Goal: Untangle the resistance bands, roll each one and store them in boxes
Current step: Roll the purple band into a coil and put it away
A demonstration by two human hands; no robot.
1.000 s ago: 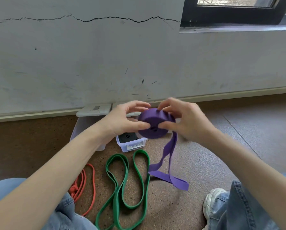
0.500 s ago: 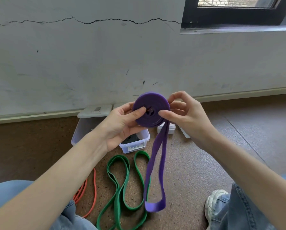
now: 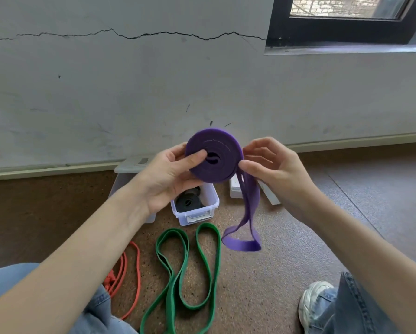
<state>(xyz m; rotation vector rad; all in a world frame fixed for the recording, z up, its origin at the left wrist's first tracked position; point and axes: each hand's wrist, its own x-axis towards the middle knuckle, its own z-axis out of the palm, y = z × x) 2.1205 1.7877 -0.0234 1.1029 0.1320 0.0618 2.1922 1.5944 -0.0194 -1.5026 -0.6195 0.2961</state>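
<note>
Mid-roll on the wide purple rubber resistance band — most of it wound into a flat coil held up in front of the wall, a short doubled tail hanging down from the coil's right edge to a loop just above the floor. Left hand gripping the coil, thumb pressed across its near face beside the centre hole, fingers curled behind. Right hand pinching the band at the coil's lower right rim, where the tail leaves it, thumb on the near side, remaining fingers loosely bent above. One roll seemingly done already: a dark rolled band lying inside the small clear plastic box on the brown cork-like floor, below the left hand. Behind it, near the skirting, a larger clear box partly hidden by the left forearm, and further pale plastic pieces to the right (lids or boxes — hard to tell). Still to do, judging from the layout: winding in the last of the purple tail and boxing it, then rolling the long green flat loop band snaking over the floor toward the near edge, and the thin orange-red band bunched beside the left knee, both untouched and no longer knotted with each other. Roughly a third to halfway through.
</note>
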